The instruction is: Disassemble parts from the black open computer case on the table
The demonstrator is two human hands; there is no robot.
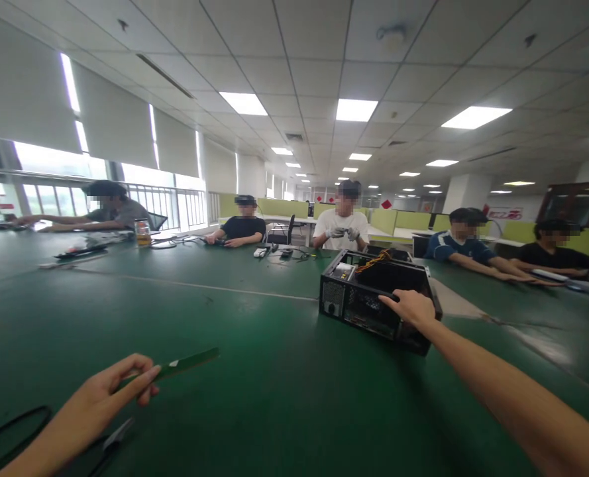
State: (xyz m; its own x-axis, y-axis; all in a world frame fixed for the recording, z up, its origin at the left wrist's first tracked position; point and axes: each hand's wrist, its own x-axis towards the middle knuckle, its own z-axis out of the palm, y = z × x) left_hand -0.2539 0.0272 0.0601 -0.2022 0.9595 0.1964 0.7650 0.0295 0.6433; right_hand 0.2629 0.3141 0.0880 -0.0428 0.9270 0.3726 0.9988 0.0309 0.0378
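Observation:
My left hand [118, 387] is low at the left, pinched on one end of a thin green card [187, 362] that juts out to the right just above the green table [214, 397]. My right hand [409, 309] reaches forward and grips the near top edge of an open black computer case [361, 301] standing on the table. Yellow and orange wires [374, 261] show inside the case.
Several people sit around the far side of the table, their hands on small parts. A jar with amber liquid [142, 233] stands at the far left. Black cables [10, 427] and a dark tool [118, 437] lie near my left arm.

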